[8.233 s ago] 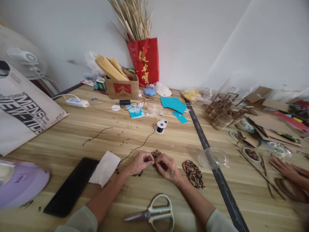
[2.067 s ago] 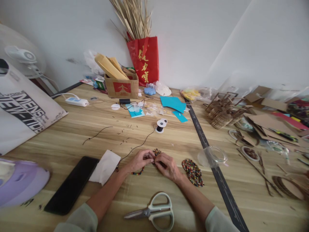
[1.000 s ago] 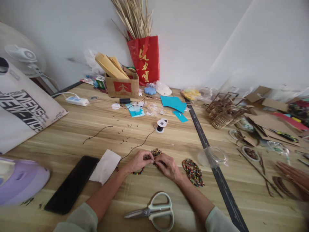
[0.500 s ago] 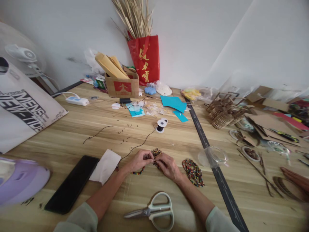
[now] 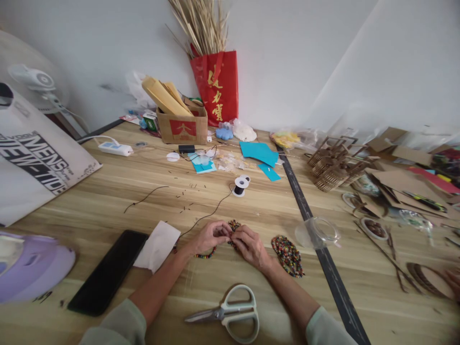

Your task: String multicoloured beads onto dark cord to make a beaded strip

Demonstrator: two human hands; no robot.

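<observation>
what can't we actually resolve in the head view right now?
- Beaded piece: mostly covered by the left hand and right hand; fingertip grip unreadable.
- Purple object: cut off by the left edge and blurred.
- Clear container: contents too faint to tell.
- Lettering on the white bag: cropped by the edge.

A pale wood-grain table (image 5: 108, 191) carries a pile of multicoloured beads (image 5: 287, 249), with pale green-handled scissors (image 5: 233, 314) just in front of the pile. Left of the beads lie a white tissue (image 5: 158, 245) and a black phone (image 5: 108, 273); far behind them stands a red bag (image 5: 215, 88) with gold lettering, near turquoise paper (image 5: 258, 152).
</observation>
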